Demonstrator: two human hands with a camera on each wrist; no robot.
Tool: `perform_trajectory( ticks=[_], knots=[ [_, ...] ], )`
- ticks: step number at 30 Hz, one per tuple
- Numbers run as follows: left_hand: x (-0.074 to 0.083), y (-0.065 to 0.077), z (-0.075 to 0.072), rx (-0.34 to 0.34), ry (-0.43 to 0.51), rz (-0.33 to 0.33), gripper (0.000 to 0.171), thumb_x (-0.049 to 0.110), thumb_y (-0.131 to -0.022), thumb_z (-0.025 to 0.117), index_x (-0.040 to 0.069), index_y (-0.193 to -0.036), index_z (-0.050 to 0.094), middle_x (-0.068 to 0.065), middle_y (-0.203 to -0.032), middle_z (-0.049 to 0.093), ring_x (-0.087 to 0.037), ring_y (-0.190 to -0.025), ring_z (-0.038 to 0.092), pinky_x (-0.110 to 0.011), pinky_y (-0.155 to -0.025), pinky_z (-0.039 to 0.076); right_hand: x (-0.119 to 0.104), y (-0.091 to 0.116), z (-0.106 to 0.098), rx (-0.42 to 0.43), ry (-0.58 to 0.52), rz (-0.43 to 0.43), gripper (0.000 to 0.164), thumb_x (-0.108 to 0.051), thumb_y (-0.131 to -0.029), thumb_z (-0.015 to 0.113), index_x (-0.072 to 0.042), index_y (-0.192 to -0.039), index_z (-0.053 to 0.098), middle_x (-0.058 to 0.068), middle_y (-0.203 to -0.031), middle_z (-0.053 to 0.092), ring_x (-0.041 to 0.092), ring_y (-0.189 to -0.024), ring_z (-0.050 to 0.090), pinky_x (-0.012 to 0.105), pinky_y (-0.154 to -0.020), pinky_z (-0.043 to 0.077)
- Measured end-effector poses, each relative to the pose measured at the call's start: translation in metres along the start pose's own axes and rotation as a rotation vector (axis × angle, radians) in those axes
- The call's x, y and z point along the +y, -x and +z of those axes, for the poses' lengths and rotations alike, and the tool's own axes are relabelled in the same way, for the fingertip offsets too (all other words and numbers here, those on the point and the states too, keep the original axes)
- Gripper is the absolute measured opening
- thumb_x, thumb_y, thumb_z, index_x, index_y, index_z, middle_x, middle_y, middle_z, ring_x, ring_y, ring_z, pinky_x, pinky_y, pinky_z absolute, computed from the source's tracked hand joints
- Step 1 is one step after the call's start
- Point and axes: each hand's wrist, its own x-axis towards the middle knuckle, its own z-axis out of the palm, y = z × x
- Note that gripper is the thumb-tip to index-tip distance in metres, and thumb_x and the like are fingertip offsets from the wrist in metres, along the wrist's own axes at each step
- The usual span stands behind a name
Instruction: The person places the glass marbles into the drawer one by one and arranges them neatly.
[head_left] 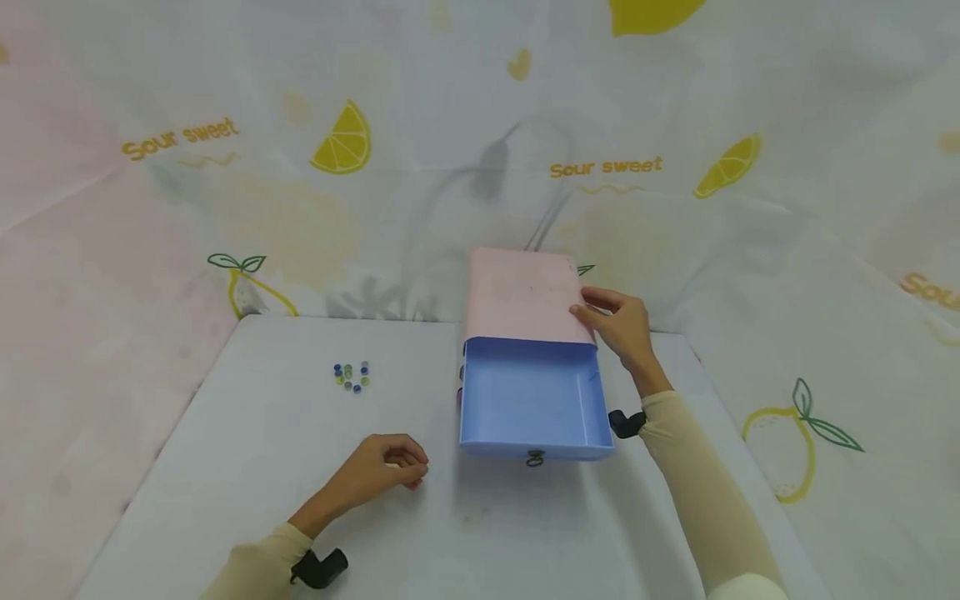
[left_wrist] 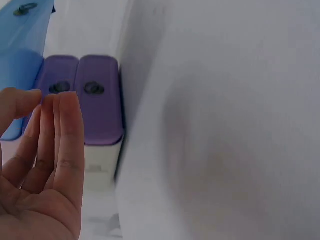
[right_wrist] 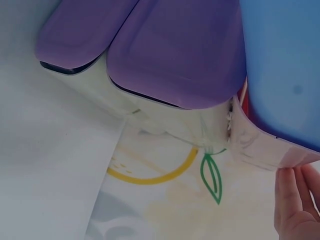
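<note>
A small drawer cabinet with a pale pink casing (head_left: 525,296) stands at the back of the table. Its blue top drawer (head_left: 534,404) is pulled out toward me, with a dark ring handle (head_left: 535,458) on the front. Two purple drawers (right_wrist: 180,55) sit below it, pushed in. My right hand (head_left: 618,325) rests on the casing's right edge, thumb on top; in the right wrist view its fairly straight fingers touch the casing's side. My left hand (head_left: 386,467) hovers left of the drawer front, fingers loosely bent, holding nothing.
Several small blue and green glass marbles (head_left: 348,379) lie on the white table (head_left: 262,417), left of the cabinet. A lemon-printed cloth (head_left: 420,208) hangs behind the table and at both sides.
</note>
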Motion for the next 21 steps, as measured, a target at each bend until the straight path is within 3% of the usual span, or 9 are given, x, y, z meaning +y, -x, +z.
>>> perform_trajectory(
  ticks=[6,11,15,21],
  knots=[
    [-0.012,-0.014,-0.044,0.184,-0.279,0.097,0.022,0.011,-0.088,0.071,0.005,-0.108,0.068,0.003,-0.087,0.069,-0.013,-0.079,0.065,-0.026,-0.065,0.055,-0.001,0.001,-0.001,-0.001,0.015,0.014,0.046,-0.022,-0.085,0.077,-0.002,-0.124,0.065,0.013,-0.123,0.065,0.025,-0.114,0.060,0.027,-0.088,0.052],
    [-0.029,-0.036,-0.080,0.303,-0.440,0.095,0.027,0.009,-0.087,0.072,0.002,-0.113,0.066,-0.002,-0.096,0.070,-0.018,-0.084,0.067,-0.025,-0.064,0.054,0.000,0.001,0.000,0.003,-0.001,0.015,0.046,-0.020,-0.085,0.077,0.000,-0.124,0.064,0.015,-0.123,0.064,0.028,-0.114,0.060,0.036,-0.092,0.053],
    [-0.036,-0.042,-0.103,0.367,-0.473,0.044,0.034,0.006,-0.087,0.071,-0.002,-0.118,0.060,-0.008,-0.098,0.069,-0.024,-0.086,0.067,-0.025,-0.063,0.053,0.000,0.002,0.004,0.012,-0.014,0.021,0.047,-0.020,-0.085,0.077,0.000,-0.125,0.064,0.016,-0.124,0.064,0.029,-0.113,0.061,0.039,-0.094,0.052],
    [-0.036,-0.040,-0.113,0.343,-0.471,0.011,0.039,0.005,-0.088,0.067,-0.005,-0.124,0.054,-0.011,-0.101,0.068,-0.026,-0.088,0.066,-0.027,-0.062,0.053,-0.010,0.001,0.006,0.078,-0.041,-0.045,0.052,-0.008,-0.080,0.081,0.005,-0.126,0.061,0.021,-0.125,0.061,0.034,-0.114,0.061,0.036,-0.094,0.050]
  ],
)
